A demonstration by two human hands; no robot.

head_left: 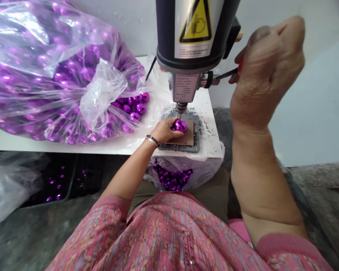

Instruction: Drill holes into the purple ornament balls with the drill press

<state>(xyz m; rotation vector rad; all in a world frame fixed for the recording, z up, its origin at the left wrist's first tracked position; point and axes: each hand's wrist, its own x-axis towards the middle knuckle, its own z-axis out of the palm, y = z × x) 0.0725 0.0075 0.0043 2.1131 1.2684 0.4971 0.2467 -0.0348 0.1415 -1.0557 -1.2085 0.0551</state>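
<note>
Between the thumb and fingers of my left hand (166, 130) is a shiny purple faceted ball (180, 125). It is at a brown board (188, 137) on the grey base (196, 145) of a small drill press (186, 86). The thin bit (180, 116) points down at the top of the ball; whether it has entered cannot be made out. Raised at the right, my right hand (262, 71) is closed round the end of the press's feed lever (227, 74), whose red tip shows a little between the fingers.
A large clear plastic bag (45, 75) of purple balls fills the left of the white table (124, 146), with loose balls (135, 107) at its mouth. Dark shavings lie around the base. An open bag of purple balls (173, 178) hangs at my lap. Dark crates (59, 180) stand below left.
</note>
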